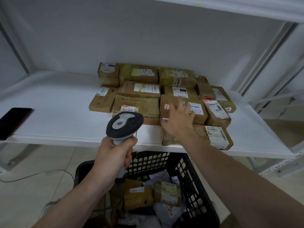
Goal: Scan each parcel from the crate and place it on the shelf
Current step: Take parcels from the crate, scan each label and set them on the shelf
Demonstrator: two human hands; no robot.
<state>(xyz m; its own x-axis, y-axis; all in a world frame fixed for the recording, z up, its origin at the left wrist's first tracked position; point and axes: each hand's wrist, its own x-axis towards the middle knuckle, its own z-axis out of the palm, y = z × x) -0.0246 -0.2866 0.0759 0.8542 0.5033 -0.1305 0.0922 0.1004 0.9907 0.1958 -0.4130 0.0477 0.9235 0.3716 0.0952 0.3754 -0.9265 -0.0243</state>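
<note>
The left hand (115, 155) keeps its fingers clamped on the barcode scanner (124, 125), ready for use. The right hand (178, 120), fingers apart, reaches over a front-row parcel (197, 112) on the shelf (57, 122), probably settling it in line.

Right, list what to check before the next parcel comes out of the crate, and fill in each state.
1. Scanner in hand: ok. The left hand grips the scanner by its handle.
2. Picking hand free: ok. The right hand is open and holds nothing.
3. Right hand clear of the labelled parcel: cannot tell. The hand is blurred above it, so contact is unclear.
4. Parcels in the crate: ok. Several lie inside, a brown box among them.
5. Room on the shelf: ok. Bare surface shows to the left of the pile.
</note>
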